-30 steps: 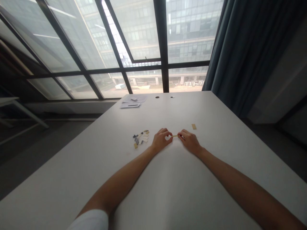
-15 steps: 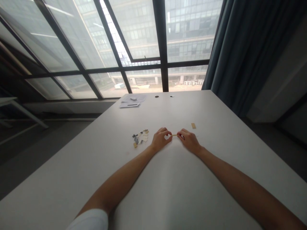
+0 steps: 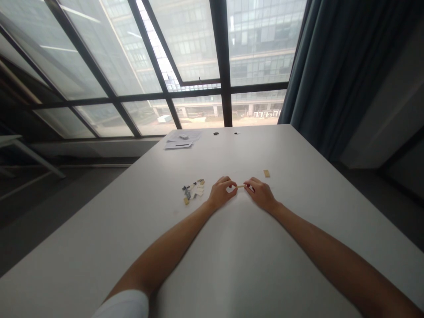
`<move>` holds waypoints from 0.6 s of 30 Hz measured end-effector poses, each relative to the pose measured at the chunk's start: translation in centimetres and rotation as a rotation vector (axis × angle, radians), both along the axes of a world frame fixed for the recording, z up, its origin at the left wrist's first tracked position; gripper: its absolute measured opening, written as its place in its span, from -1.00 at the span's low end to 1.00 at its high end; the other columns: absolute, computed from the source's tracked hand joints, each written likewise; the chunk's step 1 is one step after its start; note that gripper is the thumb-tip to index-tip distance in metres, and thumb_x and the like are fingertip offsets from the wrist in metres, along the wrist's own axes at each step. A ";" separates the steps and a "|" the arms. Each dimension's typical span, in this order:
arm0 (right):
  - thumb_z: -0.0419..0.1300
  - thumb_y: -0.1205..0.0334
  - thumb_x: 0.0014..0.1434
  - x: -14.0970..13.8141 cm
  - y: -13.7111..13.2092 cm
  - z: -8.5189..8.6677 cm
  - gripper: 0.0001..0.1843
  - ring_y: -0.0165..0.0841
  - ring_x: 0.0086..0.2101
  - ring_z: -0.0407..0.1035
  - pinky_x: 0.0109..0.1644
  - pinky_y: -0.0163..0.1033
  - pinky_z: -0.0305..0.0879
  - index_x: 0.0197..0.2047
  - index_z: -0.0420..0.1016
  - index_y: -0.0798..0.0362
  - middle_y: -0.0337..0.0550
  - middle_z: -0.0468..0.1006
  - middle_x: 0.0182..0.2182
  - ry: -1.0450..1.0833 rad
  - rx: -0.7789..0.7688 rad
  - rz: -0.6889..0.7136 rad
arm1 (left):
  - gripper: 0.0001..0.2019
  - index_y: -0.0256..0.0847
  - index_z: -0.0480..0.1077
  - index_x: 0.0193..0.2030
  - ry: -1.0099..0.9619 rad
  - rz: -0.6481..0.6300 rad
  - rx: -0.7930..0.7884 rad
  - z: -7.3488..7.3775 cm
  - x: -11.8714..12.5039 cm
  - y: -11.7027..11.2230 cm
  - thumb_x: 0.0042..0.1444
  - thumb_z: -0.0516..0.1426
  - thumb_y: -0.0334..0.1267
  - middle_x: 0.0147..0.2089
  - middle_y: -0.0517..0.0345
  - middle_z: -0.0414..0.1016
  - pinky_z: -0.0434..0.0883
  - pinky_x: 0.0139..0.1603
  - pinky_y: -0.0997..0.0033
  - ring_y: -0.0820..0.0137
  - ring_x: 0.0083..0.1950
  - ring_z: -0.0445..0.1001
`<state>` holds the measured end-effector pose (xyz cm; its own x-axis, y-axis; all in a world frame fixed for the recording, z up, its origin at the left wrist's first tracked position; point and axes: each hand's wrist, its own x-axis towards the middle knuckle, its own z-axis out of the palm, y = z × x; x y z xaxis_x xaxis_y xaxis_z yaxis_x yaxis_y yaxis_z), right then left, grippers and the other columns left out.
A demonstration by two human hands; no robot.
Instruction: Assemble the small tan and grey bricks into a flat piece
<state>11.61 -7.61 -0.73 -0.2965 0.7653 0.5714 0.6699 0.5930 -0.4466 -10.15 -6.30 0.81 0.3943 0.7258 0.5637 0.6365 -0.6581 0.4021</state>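
Note:
Between my hands is a thin tan piece [image 3: 240, 186], seen edge-on and low over the white table [image 3: 245, 247]. My left hand [image 3: 221, 191] pinches its left end with thumb and finger. At the other end, my right hand [image 3: 261, 194] pinches it too. The piece looks like a small flat building plate, but its details are too small to make out. A tan rectangular plate [image 3: 266, 173] lies beyond my right hand. Left of my left hand sits a loose pile of small grey, black, white and tan pieces [image 3: 199, 191], with a tan piece [image 3: 186, 201] at its near edge.
Paper sheets [image 3: 180, 144] with a small light object on them lie at the table's far left corner. Two round holes [image 3: 216, 133] sit near the far edge. Windows stand behind the table, and a dark blue curtain [image 3: 311, 79] hangs at the right.

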 end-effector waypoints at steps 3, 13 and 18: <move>0.16 0.27 0.32 0.0 0.0 0.0 -0.87 -0.38 -0.31 0.43 -0.21 -0.32 0.25 -0.17 0.55 -0.01 -0.17 0.57 -0.24 -0.013 -0.001 0.001 | -0.94 -0.11 0.56 -0.25 -0.004 -0.011 -0.004 -0.1 0.0 0.1 0.15 0.23 -0.29 -0.32 0.17 0.43 0.38 -0.12 0.41 0.39 -0.20 0.42; 0.17 0.32 0.29 -0.1 -0.2 0.1 -0.86 -0.40 -0.36 0.41 -0.26 -0.32 0.23 -0.17 0.56 -0.01 -0.18 0.57 -0.24 -0.023 0.002 -0.016 | -0.92 -0.12 0.56 -0.21 -0.003 0.006 -0.002 -0.2 -0.1 0.1 0.19 0.21 -0.27 -0.32 0.16 0.43 0.38 -0.13 0.41 0.39 -0.20 0.42; 0.17 0.33 0.29 -0.1 -0.2 0.1 -0.87 -0.39 -0.32 0.43 -0.22 -0.33 0.24 -0.19 0.55 -0.01 -0.18 0.57 -0.25 -0.023 -0.006 -0.007 | -0.91 -0.11 0.56 -0.19 -0.006 0.014 -0.014 -0.5 -0.1 0.4 0.20 0.21 -0.26 -0.31 0.16 0.43 0.38 -0.17 0.42 0.40 -0.20 0.42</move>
<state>11.54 -7.80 -0.64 -0.3042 0.7709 0.5596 0.6846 0.5854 -0.4344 -10.29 -5.95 0.31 0.3812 0.7391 0.5553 0.6431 -0.6435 0.4151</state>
